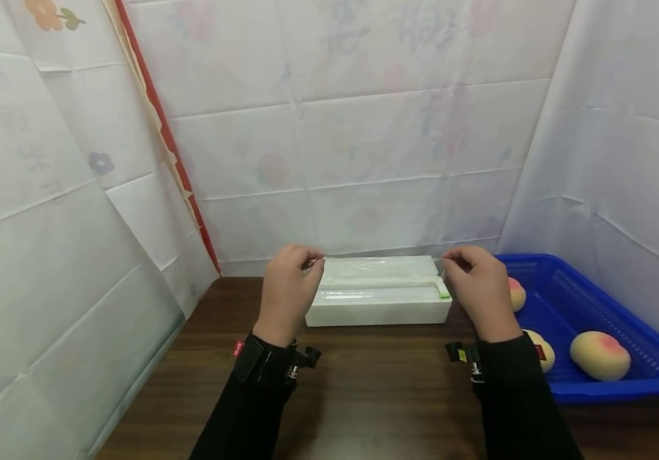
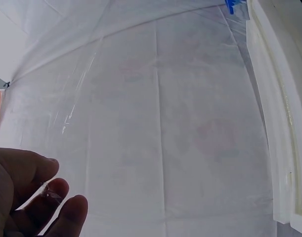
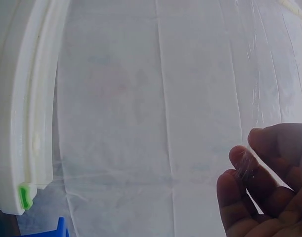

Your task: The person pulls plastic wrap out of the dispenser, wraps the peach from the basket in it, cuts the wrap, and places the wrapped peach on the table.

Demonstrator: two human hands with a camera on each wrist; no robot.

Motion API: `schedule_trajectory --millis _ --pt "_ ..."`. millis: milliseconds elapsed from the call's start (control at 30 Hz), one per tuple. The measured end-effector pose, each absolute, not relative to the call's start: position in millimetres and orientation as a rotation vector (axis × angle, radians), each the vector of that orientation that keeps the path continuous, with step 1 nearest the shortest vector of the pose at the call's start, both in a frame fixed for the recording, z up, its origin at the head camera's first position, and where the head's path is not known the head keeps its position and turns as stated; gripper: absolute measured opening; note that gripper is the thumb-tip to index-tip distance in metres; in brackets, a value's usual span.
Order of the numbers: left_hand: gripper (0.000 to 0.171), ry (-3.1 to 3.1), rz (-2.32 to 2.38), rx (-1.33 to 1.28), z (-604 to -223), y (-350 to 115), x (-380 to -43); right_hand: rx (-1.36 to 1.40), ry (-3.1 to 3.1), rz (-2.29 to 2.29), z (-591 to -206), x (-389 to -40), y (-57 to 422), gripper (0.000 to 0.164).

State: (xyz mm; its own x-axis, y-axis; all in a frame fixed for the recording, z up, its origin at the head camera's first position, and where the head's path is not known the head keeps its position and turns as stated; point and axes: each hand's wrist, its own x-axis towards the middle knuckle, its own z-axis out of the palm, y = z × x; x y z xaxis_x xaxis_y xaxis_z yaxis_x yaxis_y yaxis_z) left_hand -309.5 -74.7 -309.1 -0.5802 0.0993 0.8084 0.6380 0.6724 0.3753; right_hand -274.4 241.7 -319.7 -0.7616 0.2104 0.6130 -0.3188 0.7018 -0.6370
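Note:
A white cling film dispenser (image 1: 378, 313) lies lengthwise on the table, with its lid part raised at the back and a green cutter tab (image 1: 443, 294) at its right end. Clear cling film (image 2: 81, 86) stretches above it from one hand to the other. My left hand (image 1: 290, 291) pinches the film's left corner between thumb and fingers, beside the dispenser's left end. At the opposite end, my right hand (image 1: 481, 287) pinches the right corner, where the film is bunched at the fingertips (image 3: 239, 154). The film's lower edge is too transparent to trace.
To the right stands a blue plastic basket (image 1: 622, 388) with several peaches, one peach (image 1: 599, 355) near its front. The brown wooden table (image 1: 364, 390) runs back to white sheeting (image 1: 364, 147), which also hangs at both sides.

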Motion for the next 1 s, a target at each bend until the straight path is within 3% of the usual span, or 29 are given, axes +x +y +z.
schedule_trajectory --millis 667,1000 --pt "0.008 -2.027 -0.881 -0.566 -302 -76 -300 0.266 -2.513 0.845 -300 -257 250 0.023" --pt "0.009 -2.023 -0.889 -0.566 -297 -75 -294 0.109 -2.524 0.818 -294 -246 250 0.017"
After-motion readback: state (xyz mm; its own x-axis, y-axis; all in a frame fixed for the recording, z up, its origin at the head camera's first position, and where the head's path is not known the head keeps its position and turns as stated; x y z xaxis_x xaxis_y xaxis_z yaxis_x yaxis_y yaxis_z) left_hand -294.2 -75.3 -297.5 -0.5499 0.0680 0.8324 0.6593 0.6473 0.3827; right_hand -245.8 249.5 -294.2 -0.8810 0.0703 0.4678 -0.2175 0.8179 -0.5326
